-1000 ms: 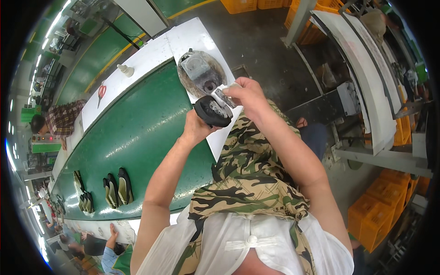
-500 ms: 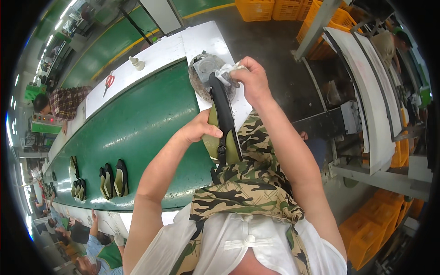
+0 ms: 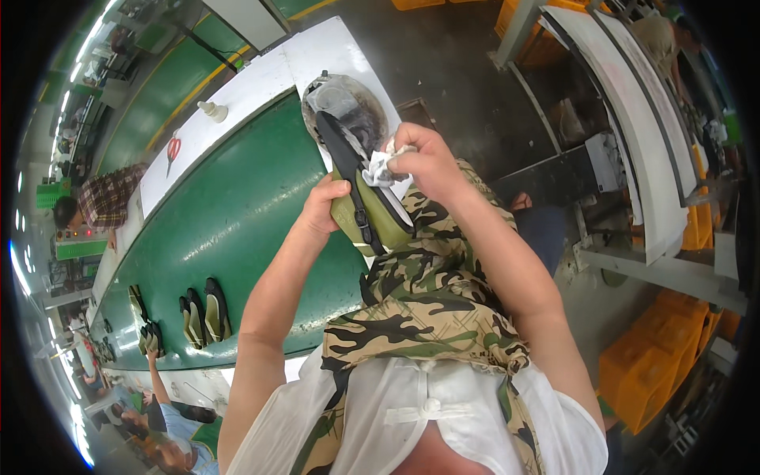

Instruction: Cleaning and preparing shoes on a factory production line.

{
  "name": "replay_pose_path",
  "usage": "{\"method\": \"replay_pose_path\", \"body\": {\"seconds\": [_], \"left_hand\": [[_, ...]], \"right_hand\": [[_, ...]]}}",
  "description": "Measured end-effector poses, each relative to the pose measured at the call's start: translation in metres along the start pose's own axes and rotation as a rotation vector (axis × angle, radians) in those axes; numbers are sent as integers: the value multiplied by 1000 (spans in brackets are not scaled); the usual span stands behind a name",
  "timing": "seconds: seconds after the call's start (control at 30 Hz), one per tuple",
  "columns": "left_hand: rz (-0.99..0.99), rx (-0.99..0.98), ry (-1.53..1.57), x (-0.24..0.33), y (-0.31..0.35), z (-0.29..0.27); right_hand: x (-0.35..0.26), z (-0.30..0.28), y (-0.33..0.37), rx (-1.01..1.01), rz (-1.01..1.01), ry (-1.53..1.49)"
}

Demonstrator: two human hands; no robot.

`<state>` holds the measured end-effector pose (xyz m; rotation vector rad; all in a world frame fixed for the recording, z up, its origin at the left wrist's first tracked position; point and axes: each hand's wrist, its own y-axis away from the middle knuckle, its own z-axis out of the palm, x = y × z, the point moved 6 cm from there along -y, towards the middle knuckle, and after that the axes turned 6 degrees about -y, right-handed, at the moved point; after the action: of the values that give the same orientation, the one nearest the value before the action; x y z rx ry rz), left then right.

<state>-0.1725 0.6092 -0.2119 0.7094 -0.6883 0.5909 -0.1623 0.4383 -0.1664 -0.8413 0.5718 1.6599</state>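
A black and olive-green shoe (image 3: 378, 212) with a small buckled strap is tilted in front of me, its black end pointing away. My left hand (image 3: 323, 204) is closed round the olive side of it, thumb on top. In my right hand (image 3: 427, 162) is a crumpled white cloth (image 3: 380, 168), pinched between thumb and fingers and pressed against the shoe's edge near its opening. The cloth has grey smudges. Just beyond the shoe's black end, a round, stained grey dish (image 3: 374, 107) rests on the white table end, with a clear plastic container in it.
A green conveyor belt (image 3: 229, 229) runs off to the left, carrying several similar shoes (image 3: 214, 310). On its far white ledge are red-handled scissors (image 3: 172, 152) and a white bottle (image 3: 212, 111). A co-worker's hand (image 3: 150, 342) reaches to shoes farther along. Orange crates (image 3: 645, 356) stand at right.
The cloth in my right hand has moved from the shoe's far black end back toward its middle. My left hand and the shoe shifted slightly left. A co-worker's hand now reaches shoes on the belt.
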Motion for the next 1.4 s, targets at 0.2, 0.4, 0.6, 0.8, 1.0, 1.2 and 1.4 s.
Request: {"method": "replay_pose_path", "body": {"seconds": [0.2,0.4,0.6,0.8,1.0,1.2,1.4], "left_hand": [[101,59,30,7,-12,4],[116,81,-10,6,-39,12],[110,40,9,2,-82,31],[103,-90,-82,10,-114,81],[102,-109,-273,58,-159,167],[367,-146,-687,146,-176,294],[874,-274,-892,233,-158,464]], "right_hand": [[-14,-22,37,11,6,67],[-47,-46,63,-8,-192,119],[-68,-88,87,105,-351,113],[-74,-140,105,322,-522,279],[-60,-229,147,830,-466,-74],[-15,-288,185,1091,-465,173],[-6,-309,201,1137,-344,-1]]}}
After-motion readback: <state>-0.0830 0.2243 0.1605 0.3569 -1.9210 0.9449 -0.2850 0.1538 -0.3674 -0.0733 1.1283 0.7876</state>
